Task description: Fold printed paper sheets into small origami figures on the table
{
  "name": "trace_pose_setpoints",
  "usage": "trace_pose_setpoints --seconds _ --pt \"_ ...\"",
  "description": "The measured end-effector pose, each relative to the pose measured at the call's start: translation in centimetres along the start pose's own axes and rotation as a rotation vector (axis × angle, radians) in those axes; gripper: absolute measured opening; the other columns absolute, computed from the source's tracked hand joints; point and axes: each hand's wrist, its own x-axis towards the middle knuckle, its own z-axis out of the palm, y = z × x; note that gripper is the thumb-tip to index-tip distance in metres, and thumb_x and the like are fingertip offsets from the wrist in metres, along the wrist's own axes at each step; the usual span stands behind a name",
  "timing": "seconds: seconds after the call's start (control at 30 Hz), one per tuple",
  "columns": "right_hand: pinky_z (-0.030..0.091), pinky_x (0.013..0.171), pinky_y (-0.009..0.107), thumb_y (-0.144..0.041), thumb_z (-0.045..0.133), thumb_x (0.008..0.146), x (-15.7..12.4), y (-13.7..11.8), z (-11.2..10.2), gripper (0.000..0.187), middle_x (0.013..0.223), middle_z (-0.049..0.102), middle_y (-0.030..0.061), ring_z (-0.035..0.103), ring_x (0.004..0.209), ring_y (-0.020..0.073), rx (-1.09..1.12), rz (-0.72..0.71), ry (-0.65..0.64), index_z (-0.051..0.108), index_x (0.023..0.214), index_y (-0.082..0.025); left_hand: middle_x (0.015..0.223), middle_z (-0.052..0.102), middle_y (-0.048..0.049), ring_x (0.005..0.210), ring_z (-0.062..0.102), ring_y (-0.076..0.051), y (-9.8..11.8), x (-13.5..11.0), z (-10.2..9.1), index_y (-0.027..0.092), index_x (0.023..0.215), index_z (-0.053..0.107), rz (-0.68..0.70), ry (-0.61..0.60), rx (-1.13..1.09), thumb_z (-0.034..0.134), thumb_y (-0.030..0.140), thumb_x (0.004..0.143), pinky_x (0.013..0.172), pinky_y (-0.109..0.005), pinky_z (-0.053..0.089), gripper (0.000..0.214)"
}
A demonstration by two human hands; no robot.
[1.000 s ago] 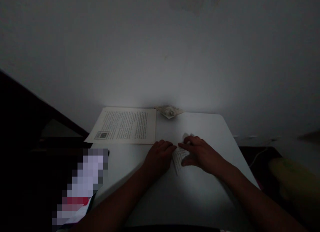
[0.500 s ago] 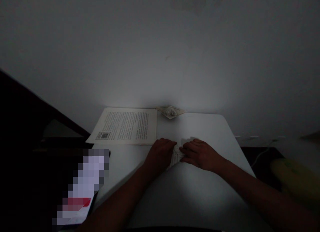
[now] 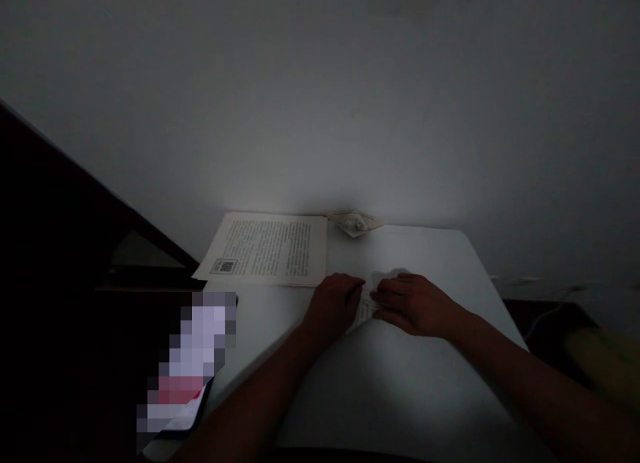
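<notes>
Between my hands, on the white table, lies a small piece of printed paper (image 3: 366,308) that looks folded; much of it is covered by my fingers. My left hand (image 3: 334,304) rests over its left side, fingers bent and pressed on it. From the right, my right hand (image 3: 413,304) grips the paper's other side with thumb and fingers close together. A folded paper boat (image 3: 355,223) made of printed paper stands farther back, by the wall.
Printed sheets (image 3: 270,250) with a QR code lie at the table's back left. A lit phone (image 3: 185,416), partly blurred out, is at the left edge of the white table (image 3: 425,250). The wall (image 3: 320,116) rises behind; a yellow object (image 3: 605,363) is at lower right.
The whole view has shifted, so everything sits farther right in the picture. Both hands stay on the small paper, with only slight finger movement.
</notes>
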Motion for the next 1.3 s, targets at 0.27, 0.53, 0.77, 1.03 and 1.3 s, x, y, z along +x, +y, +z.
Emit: trace_pose_setpoints --seconds 0.27,0.53,0.77,1.03,1.3 --pt "0.041 0.064 0.031 -0.030 0.046 0.094 -0.1 0.0 1.1 0.025 0.079 0.067 0.0047 0.059 0.067 0.0143 -0.123 -0.110 0.123 0.067 0.100 -0.017 0.090 0.070 -0.0062 0.084 0.063 -0.018 -0.2 0.0 0.1 0.016 0.097 0.067 -0.013 0.005 -0.001 0.052 0.017 0.086 0.082 -0.035 0.050 0.019" --pt "0.042 0.064 0.031 -0.022 0.047 0.092 -0.4 -0.1 1.5 0.024 0.079 0.066 0.0058 0.058 0.065 0.0139 -0.150 -0.128 0.168 0.064 0.107 -0.017 0.092 0.070 -0.0058 0.086 0.063 -0.018 -0.2 0.1 0.2 0.016 0.097 0.067 -0.038 -0.002 -0.028 0.053 0.018 0.086 0.083 -0.035 0.049 0.017" --pt "0.046 0.067 0.033 -0.023 0.049 0.090 0.1 -0.6 0.3 0.022 0.085 0.068 0.0080 0.062 0.072 0.0183 -0.123 0.136 0.135 0.068 0.100 -0.019 0.094 0.067 -0.0065 0.089 0.061 -0.017 0.3 0.4 -0.6 0.015 0.094 0.066 -0.076 0.065 -0.193 0.052 0.015 0.085 0.083 -0.033 0.048 0.016" --pt "0.052 0.063 0.027 -0.023 0.055 0.086 0.6 -1.4 0.0 0.019 0.086 0.068 0.0061 0.063 0.071 0.0149 0.388 0.298 0.494 0.068 0.099 -0.021 0.074 0.062 -0.0016 0.068 0.058 -0.012 1.0 0.7 -1.6 0.015 0.092 0.065 -0.272 0.154 -0.555 0.050 0.032 0.088 0.065 -0.024 0.047 0.023" --pt "0.046 0.052 0.025 -0.021 0.064 0.072 0.5 -1.7 2.0 0.005 0.064 0.062 -0.0010 0.058 0.057 0.0133 0.927 0.713 0.709 0.062 0.077 -0.020 0.091 0.063 -0.0045 0.074 0.058 -0.011 1.4 0.0 -1.2 0.016 0.110 0.059 -0.215 0.132 -0.630 0.057 0.023 0.083 0.067 -0.023 0.048 0.028"
